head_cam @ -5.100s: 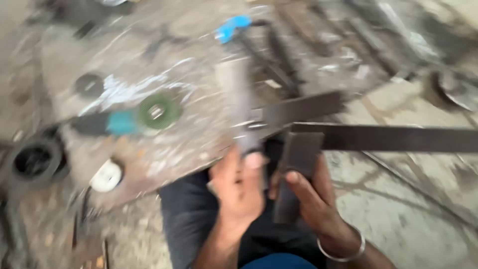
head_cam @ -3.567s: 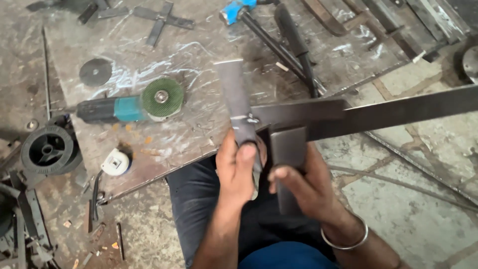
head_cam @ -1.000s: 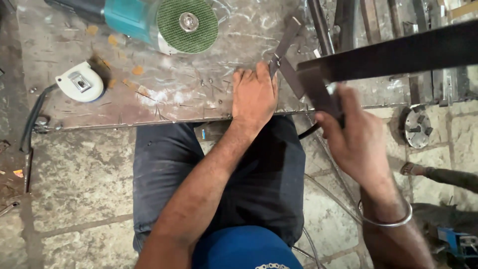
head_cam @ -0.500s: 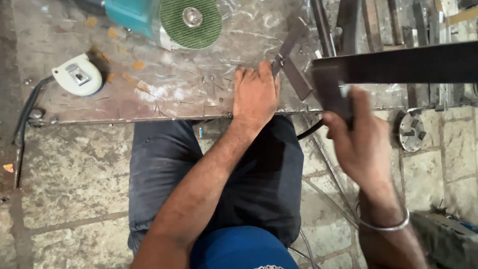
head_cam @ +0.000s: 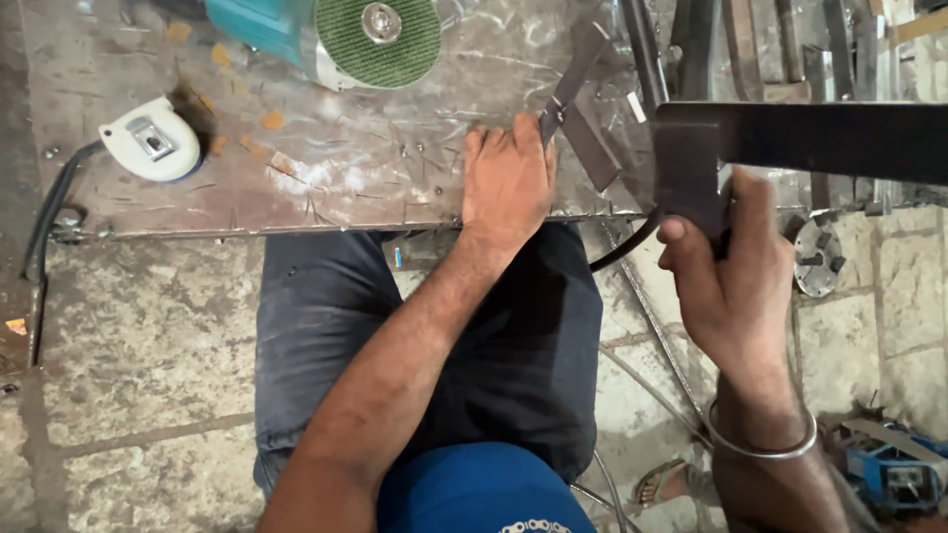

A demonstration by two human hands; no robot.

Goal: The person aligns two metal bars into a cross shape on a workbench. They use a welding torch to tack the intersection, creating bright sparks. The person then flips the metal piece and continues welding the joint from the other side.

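Under the left hand point(head_cam: 509, 183), fingers curled gripping crossed metal strips point(head_cam: 578, 109) partly hidden, right hand point(head_cam: 731, 271) clenched on a dark metal bar point(head_cam: 790, 138) cut off at the edge, grinder point(head_cam: 346, 35) cropped above.

Scene viewed from one head-worn camera, directed steeply downward at close range onto the metal work plate point(head_cam: 326, 168) and lap.

An angle grinder point(head_cam: 336, 35) with a green disc lies on the scratched steel worktable point(head_cam: 326, 168), well left of the fingers. A white tape measure point(head_cam: 150, 141) sits farther left. A round metal flange point(head_cam: 818, 259) rests on the stone floor point(head_cam: 138, 336), just right of the fingers.
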